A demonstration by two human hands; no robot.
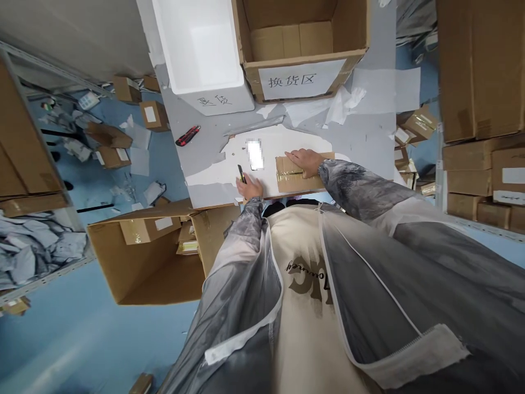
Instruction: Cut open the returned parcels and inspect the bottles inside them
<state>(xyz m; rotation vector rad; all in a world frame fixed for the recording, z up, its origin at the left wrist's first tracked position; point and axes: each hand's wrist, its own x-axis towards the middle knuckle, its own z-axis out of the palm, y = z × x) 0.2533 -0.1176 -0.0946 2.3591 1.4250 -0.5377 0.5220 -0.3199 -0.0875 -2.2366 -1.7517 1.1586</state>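
Observation:
My left hand [251, 189] is closed around a slim black-and-yellow utility knife [241, 173], its dark end pointing away from me. It rests at the near edge of the table, left of a taped cardboard box [287, 182]. My right hand [307, 161] lies on top of that box, fingers stretched out and thumb apart. Shiny clear tape runs along the box. Between the hands and slightly farther off lies a bright white phone-like rectangle [255, 154], partly blurred out. A red-and-black utility knife [187, 135] lies farther left on the table.
At the table's far side stand a white plastic bin [211, 101] and an open cardboard carton [303, 76] with a written label. Torn paper [344, 104] lies before the carton. A large open carton [147, 273] holding boxes sits below left. Stacked boxes [467, 180] line the right.

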